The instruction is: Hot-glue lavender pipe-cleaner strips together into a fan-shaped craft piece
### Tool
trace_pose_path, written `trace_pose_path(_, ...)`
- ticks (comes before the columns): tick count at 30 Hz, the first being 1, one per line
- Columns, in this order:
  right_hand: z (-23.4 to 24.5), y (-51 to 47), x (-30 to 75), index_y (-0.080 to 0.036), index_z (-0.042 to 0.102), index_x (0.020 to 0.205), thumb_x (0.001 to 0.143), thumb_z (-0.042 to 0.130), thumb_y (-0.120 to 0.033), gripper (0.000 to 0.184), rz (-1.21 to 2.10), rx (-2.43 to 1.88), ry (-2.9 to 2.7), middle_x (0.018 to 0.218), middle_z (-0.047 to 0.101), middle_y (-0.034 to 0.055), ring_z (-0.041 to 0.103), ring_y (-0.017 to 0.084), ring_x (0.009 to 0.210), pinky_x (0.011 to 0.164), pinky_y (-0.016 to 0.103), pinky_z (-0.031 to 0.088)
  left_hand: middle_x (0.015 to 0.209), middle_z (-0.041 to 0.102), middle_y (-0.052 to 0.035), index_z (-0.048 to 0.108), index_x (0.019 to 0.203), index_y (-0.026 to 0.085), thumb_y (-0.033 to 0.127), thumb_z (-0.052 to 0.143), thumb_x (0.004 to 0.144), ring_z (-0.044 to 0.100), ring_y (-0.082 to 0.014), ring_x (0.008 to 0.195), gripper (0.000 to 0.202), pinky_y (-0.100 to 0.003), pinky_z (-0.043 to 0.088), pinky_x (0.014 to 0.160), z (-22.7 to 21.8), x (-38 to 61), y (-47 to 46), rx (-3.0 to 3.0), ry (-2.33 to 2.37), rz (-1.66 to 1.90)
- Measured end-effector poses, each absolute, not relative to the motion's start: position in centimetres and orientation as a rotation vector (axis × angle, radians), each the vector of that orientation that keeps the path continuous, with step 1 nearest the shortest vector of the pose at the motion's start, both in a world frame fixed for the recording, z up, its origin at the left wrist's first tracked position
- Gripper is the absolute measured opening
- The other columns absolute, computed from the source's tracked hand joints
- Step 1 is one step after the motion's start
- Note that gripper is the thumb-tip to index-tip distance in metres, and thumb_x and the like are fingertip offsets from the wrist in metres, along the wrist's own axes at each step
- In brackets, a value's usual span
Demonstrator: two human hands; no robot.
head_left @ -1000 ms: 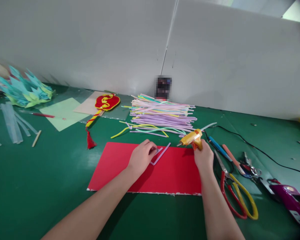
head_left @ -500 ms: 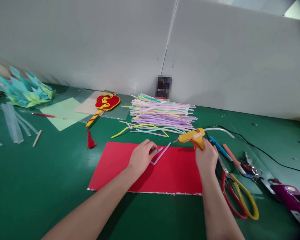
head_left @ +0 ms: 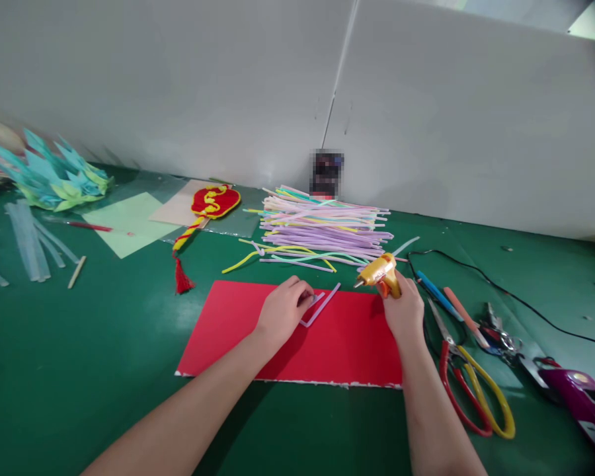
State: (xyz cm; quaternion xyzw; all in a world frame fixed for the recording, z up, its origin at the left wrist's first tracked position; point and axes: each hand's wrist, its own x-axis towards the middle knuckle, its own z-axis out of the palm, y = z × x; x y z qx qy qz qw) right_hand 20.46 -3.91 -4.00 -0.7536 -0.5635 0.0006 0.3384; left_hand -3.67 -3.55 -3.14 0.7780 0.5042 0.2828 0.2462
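Observation:
Over a red board [head_left: 228, 330] on the green table, my left hand [head_left: 286, 307] is closed on a bent lilac pipe cleaner [head_left: 322, 307], pinching it near one end. Its free leg slants up to the right, with a sharp bend close to the board. A yellow glue gun [head_left: 383, 270] is gripped in my right hand [head_left: 404, 301] above the board's right side. The gun's nozzle points left, apart from the pipe cleaner, and a clear glue stick [head_left: 406, 246] sticks out behind it.
Behind the board lies a pile of pastel pipe cleaners [head_left: 327, 228]. To the right are scissors [head_left: 469, 383], a blue pen-like tool [head_left: 439, 295], a purple-handled tool [head_left: 572, 390] and a black cord [head_left: 496, 287]. A red tasselled fan-shaped piece [head_left: 215, 201] and clear sticks [head_left: 27, 241] lie left.
My right hand has moved slightly left and turned the glue gun, so its nozzle dips and comes nearer the viewer. My left hand and the pipe cleaner stay about where they were.

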Motion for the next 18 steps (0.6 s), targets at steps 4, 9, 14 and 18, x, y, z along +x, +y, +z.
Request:
trace_pose_path(4, -3.8, -4.0, 20.4, -0.015, 0.059, 0.110, 0.076, 0.050, -0.042, 0.045, 0.051, -2.060, -1.357, 0.081, 0.062, 0.0077, 0.055, 0.021, 0.072, 0.063, 0.026, 0.038, 0.084, 0.056, 0.0001, 0.056, 0.082, 0.020, 0.021, 0.050, 0.083, 0.056, -0.0131, 0.076, 0.006, -0.024, 0.045, 0.064, -3.2, -3.6, -3.6, 2.126, 1.375, 0.780)
trace_pose_path(9, -3.3, -4.1, 19.9, -0.017, 0.061, 0.103, 0.078, 0.046, -0.048, 0.042, 0.024, -2.152, -1.209, 0.074, 0.064, 0.0075, 0.055, 0.020, 0.064, 0.056, 0.025, 0.035, 0.084, 0.056, 0.0001, 0.056, 0.081, 0.021, 0.021, 0.050, 0.083, 0.057, -0.0131, 0.076, 0.007, -0.024, 0.045, 0.063, -3.2, -3.6, -3.6, 2.129, 1.380, 0.778)
trace_pose_path(14, -2.8, -4.2, 19.6, -0.018, 0.061, 0.102, 0.077, 0.049, -0.047, 0.040, 0.014, -2.182, -1.169, 0.072, 0.064, 0.0068, 0.054, 0.018, 0.062, 0.057, 0.024, 0.035, 0.084, 0.056, 0.0001, 0.056, 0.081, 0.021, 0.021, 0.050, 0.083, 0.057, -0.0131, 0.076, 0.007, -0.024, 0.045, 0.063, -3.2, -3.7, -3.6, 2.127, 1.375, 0.791)
trace_pose_path(18, -2.4, -4.3, 19.5, -0.017, 0.063, 0.095, 0.077, 0.048, -0.049, 0.040, 0.028, -2.225, -1.150, 0.066, 0.062, 0.0059, 0.051, 0.017, 0.057, 0.056, 0.024, 0.034, 0.084, 0.056, 0.0000, 0.056, 0.081, 0.021, 0.020, 0.050, 0.083, 0.056, -0.0131, 0.076, 0.007, -0.024, 0.045, 0.063, -3.2, -3.7, -3.6, 2.131, 1.377, 0.783)
